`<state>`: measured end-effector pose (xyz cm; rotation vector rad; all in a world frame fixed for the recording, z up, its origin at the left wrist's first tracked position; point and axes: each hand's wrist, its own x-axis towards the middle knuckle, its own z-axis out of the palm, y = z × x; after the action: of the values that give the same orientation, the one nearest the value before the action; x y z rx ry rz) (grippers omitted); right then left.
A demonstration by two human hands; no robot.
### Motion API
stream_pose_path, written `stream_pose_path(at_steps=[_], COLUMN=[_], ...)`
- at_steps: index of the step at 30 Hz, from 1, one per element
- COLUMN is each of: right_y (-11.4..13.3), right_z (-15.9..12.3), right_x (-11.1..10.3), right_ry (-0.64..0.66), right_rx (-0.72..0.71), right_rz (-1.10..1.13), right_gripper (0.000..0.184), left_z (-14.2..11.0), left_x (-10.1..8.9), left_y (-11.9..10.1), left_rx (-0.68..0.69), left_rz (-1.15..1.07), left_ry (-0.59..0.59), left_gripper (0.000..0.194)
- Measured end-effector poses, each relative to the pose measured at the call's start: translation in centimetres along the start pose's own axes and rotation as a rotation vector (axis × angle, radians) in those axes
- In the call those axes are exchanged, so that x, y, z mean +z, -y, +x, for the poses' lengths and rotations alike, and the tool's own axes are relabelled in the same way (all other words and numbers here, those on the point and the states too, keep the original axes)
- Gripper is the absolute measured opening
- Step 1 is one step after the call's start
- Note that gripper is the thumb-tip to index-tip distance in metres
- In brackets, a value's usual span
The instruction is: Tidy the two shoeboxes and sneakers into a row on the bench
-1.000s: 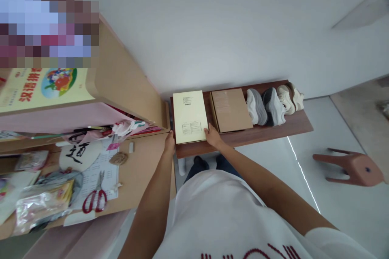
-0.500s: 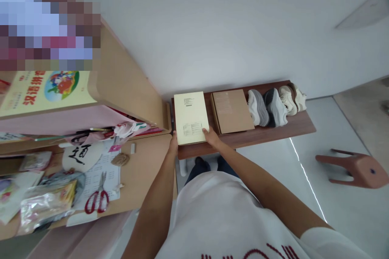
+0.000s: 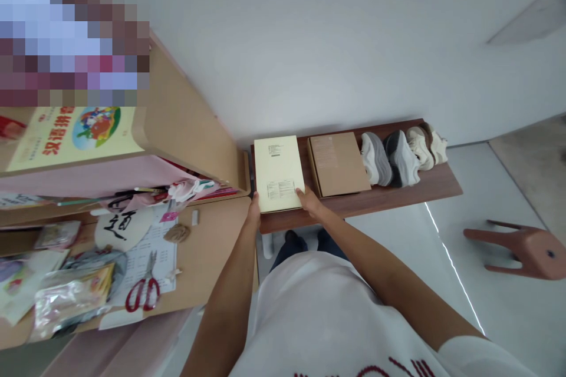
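A pale yellow cardboard box [image 3: 277,159] with printed labels lies flat at the left end of a dark wooden bench [image 3: 442,184]. My left hand [image 3: 254,210] grips its near left corner. On the opposite side my right hand [image 3: 309,201] holds the near right corner, thumb on top; its other fingers are hidden by the box edge. Just right of this box rests a brown cardboard box [image 3: 340,162]. Beyond it stand grey-and-white shoes [image 3: 375,158], black-and-white shoes [image 3: 403,156] and cream shoes [image 3: 420,147] in a row.
On the left, a desk [image 3: 221,230] with a raised shelf holds red-handled scissors [image 3: 144,288], papers, plastic packets and a round coil of twine [image 3: 177,233]. A white wall [image 3: 309,41] backs the bench. A reddish-brown plastic stool [image 3: 530,250] lies tipped on the floor at the right.
The view has shifted slightly, so everything sits a little lower and further right. Both hands keep their hold on the yellow box, which stays put on the bench.
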<state>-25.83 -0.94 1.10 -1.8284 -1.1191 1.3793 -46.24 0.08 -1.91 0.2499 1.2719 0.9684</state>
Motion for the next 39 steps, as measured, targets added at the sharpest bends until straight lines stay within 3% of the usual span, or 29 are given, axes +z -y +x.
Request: stream_pose_path(at_steps=[8, 14, 20, 25, 29, 33, 36, 39], right_y=[1.1, 1.4, 2.4, 2.9, 2.7, 2.1, 1.6, 1.2], right_z=[-0.8, -1.0, -1.4, -1.4, -1.2, -0.9, -0.7, -0.8], right_x=[-1.4, -2.0, -2.8, -3.2, -2.8, -2.2, -1.8, -1.4], right_ry=[0.033, 0.057, 0.094, 0.112, 0.062, -0.061, -0.105, -0.096], right_rx=[0.270, 0.276, 0.303, 0.336, 0.208, -0.072, -0.084, -0.089], right_rz=[0.088, 0.111, 0.164, 0.167, 0.157, 0.121, 0.020, -0.038], right_gripper=[0.050, 0.051, 0.046, 0.042, 0.047, 0.068, 0.078, 0.074], left_z=[-2.0, -2.3, -2.2, -3.1, -4.3, -5.0, -5.2, -5.3], left_x=[0.3, -0.4, -0.4, 0.4, 1.2, 2.2, 3.0, 3.6], left_y=[-0.6, -0.3, -0.8, -1.9, -3.0, -3.5, -3.6, -3.6], left_rx=[-0.023, 0.023, 0.218, 0.106, 0.004, 0.082, 0.185, 0.252], left_rz=[0.023, 0.057, 0.111, 0.082, -0.020, -0.108, -0.087, -0.021], left_ry=[0.095, 0.030, -0.101, -0.075, -0.041, -0.052, -0.129, -0.168], left_gripper=[0.073, 0.064, 0.056, 0.053, 0.047, 0.041, 0.039, 0.040])
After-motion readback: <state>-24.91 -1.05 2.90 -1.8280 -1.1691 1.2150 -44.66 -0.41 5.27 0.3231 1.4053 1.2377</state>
